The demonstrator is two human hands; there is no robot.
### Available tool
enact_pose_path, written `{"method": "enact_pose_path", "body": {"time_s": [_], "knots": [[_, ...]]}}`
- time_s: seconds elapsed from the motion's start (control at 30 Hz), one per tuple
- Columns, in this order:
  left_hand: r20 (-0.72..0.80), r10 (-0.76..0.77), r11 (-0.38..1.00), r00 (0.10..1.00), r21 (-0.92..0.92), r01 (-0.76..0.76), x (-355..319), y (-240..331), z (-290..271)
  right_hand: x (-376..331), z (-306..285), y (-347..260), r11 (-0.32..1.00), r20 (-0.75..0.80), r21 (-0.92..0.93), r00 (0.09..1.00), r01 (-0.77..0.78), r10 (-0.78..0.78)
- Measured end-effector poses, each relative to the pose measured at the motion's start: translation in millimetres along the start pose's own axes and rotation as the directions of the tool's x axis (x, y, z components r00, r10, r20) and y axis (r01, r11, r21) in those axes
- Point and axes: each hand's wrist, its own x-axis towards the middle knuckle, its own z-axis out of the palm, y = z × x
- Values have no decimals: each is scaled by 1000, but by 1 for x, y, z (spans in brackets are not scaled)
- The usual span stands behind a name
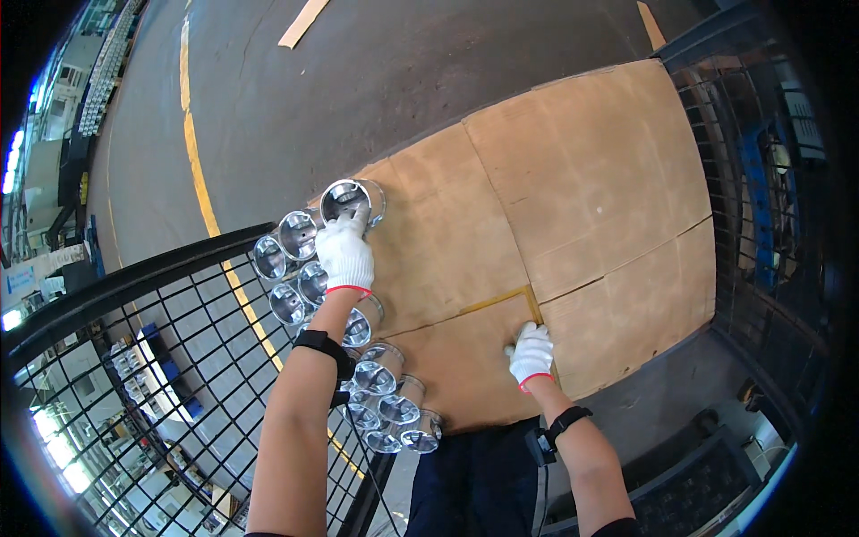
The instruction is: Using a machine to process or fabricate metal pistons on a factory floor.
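Cardboard sheet under metal cylinders

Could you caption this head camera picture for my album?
Gloved left hand touches a shiny metal cylinder; right hand rests on cardboard.

Shiny metal cylinder: hollow, open end up, polished silver, standing upright at the far left corner of the cardboard sheet. It heads a cluster of like cylinders, all upright and packed close along the sheet's left edge, running toward the near side. Cardboard sheet: brown, flat, made of several panels with visible seams; one seam near the front edge is lined in yellow. Surface creased, bare to the right of the cylinders.
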Motion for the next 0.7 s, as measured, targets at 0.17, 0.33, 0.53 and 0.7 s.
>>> {"method": "enact_pose_path", "body": {"time_s": [0.17,0.33,0.53,0.7], "knots": [[-19,-5,998,1000,57,6,-4,-6,-1,-5,-7,-7,1000,6,10,1000,21,-21],[74,-118,992,990,51,114,-2,8,-16,-1,0,-3,999,-40,38,999,14,-13],[-19,-341,890,940,-327,316,-72,48,-49,-8,-40,-7,998,142,28,988,59,-62],[542,-242,766,805,-402,501,-256,104,-83,-81,-32,59,968,272,176,937,176,-220]]}}
